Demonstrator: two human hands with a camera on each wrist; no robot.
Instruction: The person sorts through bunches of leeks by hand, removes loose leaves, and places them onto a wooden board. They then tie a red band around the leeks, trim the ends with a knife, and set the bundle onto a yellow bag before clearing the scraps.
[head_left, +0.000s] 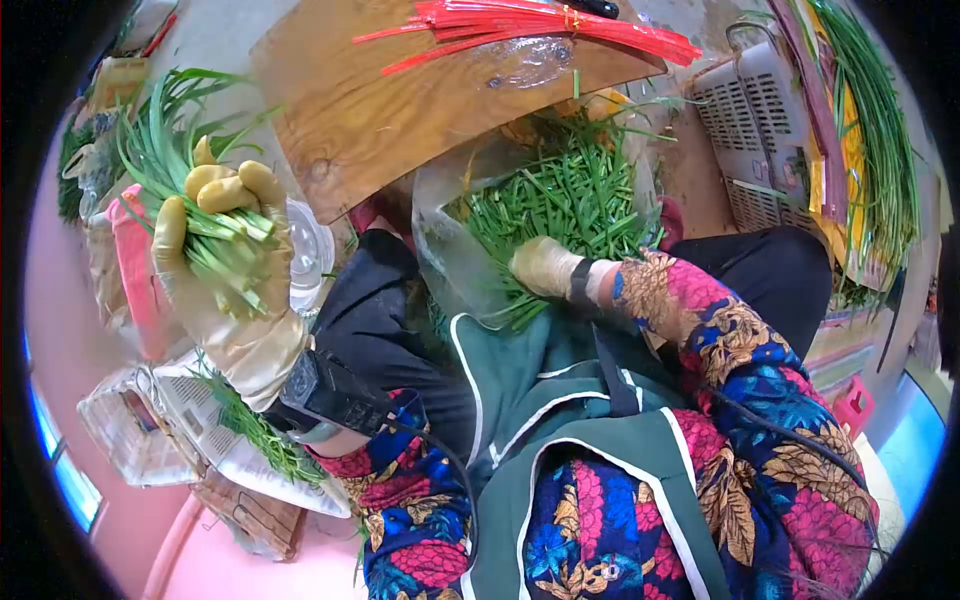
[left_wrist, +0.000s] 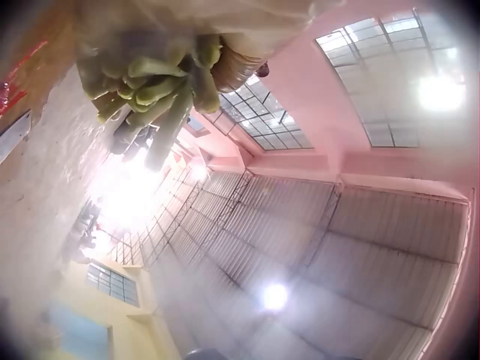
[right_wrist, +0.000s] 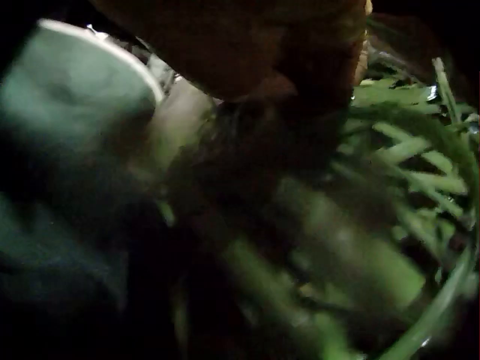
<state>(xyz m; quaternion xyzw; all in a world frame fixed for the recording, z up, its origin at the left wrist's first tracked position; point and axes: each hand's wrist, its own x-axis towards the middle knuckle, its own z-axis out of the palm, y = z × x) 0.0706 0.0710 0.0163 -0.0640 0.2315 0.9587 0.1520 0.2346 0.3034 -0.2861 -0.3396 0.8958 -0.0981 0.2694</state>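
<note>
In a pale glove, my left hand (head_left: 225, 300) is raised at the left and grips a bunch of leafy green stalks (head_left: 225, 245), much like garlic chives. The fingers curl over the stalks; the leaves fan out beyond them. Close up in the left wrist view, the cut stalk ends (left_wrist: 154, 86) poke out below the glove. Between the knees stands a clear plastic bag (head_left: 435, 225) full of short green pieces (head_left: 570, 195). My gloved right hand (head_left: 545, 268) reaches down at the bag's near side, its fingertips hidden among the greens. The right wrist view is dark and blurred, with green stalks (right_wrist: 405, 154) under the hand.
A wooden board (head_left: 370, 110) lies ahead, with a bundle of red strips (head_left: 520, 22) on it. At the right are a grey plastic basket (head_left: 750, 110) and long greens (head_left: 880, 130). Newspaper (head_left: 190, 405) with loose greens (head_left: 265, 435) lies at the left.
</note>
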